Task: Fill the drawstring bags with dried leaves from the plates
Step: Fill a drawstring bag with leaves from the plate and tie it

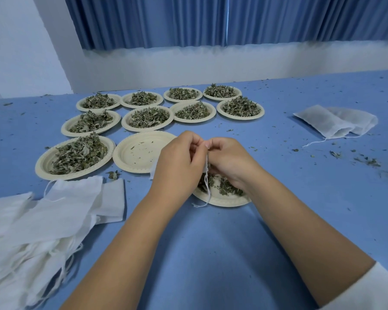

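Blue table, left hand, right hand, seemingly pinching bag

Table top: blue, matt, smooth. Plates: cream moulded paper pulp, matt, ribbed rims. Leaves: dry, crinkled, dull grey-green. Bags at near left corner: thin white cloth, matt, soft, slightly sheer. Held bag and the pair by the right edge: same cloth. String: white twisted thread. Curtain: pleated blue cloth.
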{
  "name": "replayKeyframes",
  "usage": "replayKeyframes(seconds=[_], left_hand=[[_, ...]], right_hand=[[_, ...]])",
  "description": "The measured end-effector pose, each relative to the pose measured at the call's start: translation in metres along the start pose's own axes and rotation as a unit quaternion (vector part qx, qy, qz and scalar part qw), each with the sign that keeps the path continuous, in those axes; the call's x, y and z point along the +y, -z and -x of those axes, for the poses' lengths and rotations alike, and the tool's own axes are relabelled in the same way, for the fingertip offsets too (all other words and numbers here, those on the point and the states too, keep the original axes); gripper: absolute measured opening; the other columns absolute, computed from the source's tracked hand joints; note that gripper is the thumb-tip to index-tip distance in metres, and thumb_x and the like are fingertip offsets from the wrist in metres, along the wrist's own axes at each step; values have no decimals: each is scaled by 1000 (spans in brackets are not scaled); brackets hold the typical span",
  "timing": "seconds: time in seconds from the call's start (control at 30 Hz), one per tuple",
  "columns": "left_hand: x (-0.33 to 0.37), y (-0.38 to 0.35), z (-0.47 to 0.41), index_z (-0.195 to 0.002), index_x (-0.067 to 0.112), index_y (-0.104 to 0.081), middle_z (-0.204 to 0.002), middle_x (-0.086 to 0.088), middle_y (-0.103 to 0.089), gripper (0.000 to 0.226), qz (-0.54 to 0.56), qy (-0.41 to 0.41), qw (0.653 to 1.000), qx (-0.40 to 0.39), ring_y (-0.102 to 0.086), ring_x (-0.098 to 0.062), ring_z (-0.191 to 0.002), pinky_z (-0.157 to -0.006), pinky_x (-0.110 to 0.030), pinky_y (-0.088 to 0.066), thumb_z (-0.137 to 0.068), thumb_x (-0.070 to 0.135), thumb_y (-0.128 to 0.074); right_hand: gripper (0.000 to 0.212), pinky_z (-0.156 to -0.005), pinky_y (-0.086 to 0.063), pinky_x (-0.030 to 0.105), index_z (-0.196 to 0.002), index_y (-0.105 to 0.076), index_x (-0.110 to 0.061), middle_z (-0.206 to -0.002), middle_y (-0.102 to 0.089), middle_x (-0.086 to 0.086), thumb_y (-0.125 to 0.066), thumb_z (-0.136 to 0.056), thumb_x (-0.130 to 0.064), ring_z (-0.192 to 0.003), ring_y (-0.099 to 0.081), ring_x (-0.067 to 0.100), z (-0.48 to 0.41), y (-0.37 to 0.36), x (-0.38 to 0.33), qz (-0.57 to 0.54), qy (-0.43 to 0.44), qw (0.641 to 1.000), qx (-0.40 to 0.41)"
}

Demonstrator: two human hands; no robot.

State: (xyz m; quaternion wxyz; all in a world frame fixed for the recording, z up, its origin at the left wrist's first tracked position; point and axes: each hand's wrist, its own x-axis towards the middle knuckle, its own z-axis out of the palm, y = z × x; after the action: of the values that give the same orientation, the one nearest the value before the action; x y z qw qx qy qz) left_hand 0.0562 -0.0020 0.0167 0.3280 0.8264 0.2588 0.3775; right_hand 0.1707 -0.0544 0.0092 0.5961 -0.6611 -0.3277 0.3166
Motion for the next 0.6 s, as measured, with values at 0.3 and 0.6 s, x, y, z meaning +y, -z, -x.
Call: replayKeyframes(seconds=[0.3,0.6], left_hand=[[-8,2,-4,-87,20,-61,-79,10,-66,11,45,39,997,48,-63,-7,-79,-78,-34,-53,-96,26,-57],[-12,2,-6,-87,20,-61,-78,7,-68,12,51,66,994,66,-65,-8,-79,-72,-22,-50,-96,27,-57]], right_hand=[[10,-59,-55,19,-96,-70,-6,-77,-75,1,-69,-88,-11,-73,-72,8,2,13,-7,-119,-76,988,-59],[5,-58,-58,27,-93,-62,0,-81,-70,15,-63,-88,3,-67,-71,21,4,24,-17,-247,-146,957,-45]])
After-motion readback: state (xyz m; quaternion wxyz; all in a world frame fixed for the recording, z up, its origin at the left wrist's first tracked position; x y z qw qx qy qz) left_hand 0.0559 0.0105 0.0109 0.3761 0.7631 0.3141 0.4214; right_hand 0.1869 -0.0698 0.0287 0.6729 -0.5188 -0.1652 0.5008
